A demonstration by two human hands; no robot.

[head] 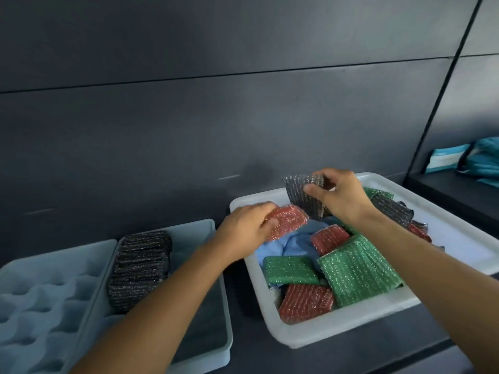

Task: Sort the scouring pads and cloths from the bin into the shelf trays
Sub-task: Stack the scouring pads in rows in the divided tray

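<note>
I was mid-pick over the white bin (337, 330): my right hand (344, 199) pinched a dark scouring pad (301, 197) lifted clear, and my left hand (247, 226) gripped a red pad (290, 220) just below it. Next, I judged, the dark one should cross beyond my left hand to the tray (189, 230) holding the dark stack (140, 268).

A dark grey panelled wall (189, 103) is being crossed by horizontal seams; at right, teal packages (464, 160) are being carried on a dark side shelf (445, 190).

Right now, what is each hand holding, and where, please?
Left hand: sparkly red scouring pad, left end. Right hand: dark grey scouring pad, upper right corner.
</note>
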